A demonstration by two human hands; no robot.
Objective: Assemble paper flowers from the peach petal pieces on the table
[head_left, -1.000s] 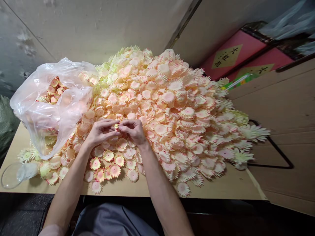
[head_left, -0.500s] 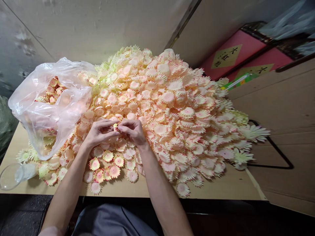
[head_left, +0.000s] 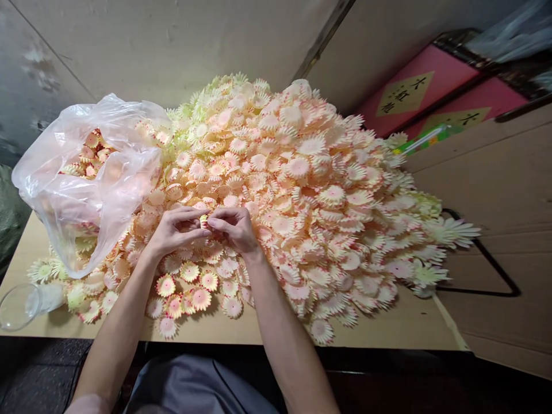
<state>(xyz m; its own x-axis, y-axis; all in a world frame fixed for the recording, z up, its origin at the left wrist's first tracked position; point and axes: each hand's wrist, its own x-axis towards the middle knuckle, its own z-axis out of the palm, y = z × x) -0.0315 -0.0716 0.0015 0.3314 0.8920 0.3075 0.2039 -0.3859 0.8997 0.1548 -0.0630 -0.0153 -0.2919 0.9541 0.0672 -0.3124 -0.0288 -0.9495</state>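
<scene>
A big heap of pale pink and cream artificial flower heads (head_left: 302, 184) covers most of a wooden table (head_left: 388, 328). My left hand (head_left: 175, 230) and my right hand (head_left: 235, 227) meet over the near side of the heap. Both pinch one small flower piece (head_left: 203, 220) between their fingertips. Loose flower heads with pink centres (head_left: 190, 290) lie flat just below my hands.
A clear plastic bag (head_left: 86, 178) with more flower heads sits at the left. A clear plastic cup (head_left: 19, 305) lies on its side at the table's left front corner. Red boxes with yellow labels (head_left: 414, 92) stand at the back right, a black wire frame (head_left: 495, 270) at the right edge.
My hands stay together on the same small flower piece; only the fingers shift a little. The view has tilted slightly.
</scene>
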